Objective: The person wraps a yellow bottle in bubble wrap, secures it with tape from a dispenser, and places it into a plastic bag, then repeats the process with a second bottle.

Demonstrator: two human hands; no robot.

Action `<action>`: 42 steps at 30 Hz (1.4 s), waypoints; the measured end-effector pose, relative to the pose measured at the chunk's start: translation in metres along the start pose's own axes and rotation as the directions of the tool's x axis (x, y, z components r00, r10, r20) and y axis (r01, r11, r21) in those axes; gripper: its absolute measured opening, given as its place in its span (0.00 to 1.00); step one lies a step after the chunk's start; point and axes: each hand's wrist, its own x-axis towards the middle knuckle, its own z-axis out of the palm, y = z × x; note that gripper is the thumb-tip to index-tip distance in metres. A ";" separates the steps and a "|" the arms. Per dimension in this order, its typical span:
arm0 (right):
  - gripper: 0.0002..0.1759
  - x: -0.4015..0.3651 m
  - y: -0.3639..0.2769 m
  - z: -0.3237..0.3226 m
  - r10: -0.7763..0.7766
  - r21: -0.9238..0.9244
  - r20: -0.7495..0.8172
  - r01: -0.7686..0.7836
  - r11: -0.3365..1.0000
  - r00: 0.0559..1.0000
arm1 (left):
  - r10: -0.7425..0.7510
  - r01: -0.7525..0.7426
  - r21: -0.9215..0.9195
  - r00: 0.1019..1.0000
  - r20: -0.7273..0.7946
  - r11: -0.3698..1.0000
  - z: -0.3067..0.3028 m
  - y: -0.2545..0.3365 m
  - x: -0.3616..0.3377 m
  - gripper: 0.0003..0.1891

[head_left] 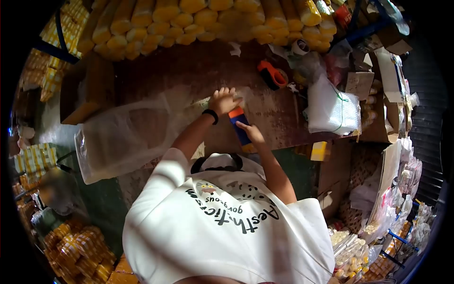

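My left hand (224, 100), with a black band at the wrist, lies palm down on the worktable (189, 66), fingers extended, at the edge of a clear plastic sheet (127, 132). Close beside it on the right, my right hand (253, 134) grips a blue and orange box-like object (240, 127). Its orange end points up toward my left hand. What lies under my left palm is hidden.
Yellow wrapped rolls (189, 19) are stacked along the back. An orange and black tape dispenser (272, 75) and a tied bubble-wrap bundle (333, 106) are on the right. A cardboard box (87, 90) stands at the left.
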 end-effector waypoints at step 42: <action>0.32 0.042 -0.065 0.010 0.014 -0.289 -0.079 -0.037 0.957 0.997 | 0.191 -0.118 0.423 0.972 -0.135 0.899 -0.055 -0.036 -0.070 0.43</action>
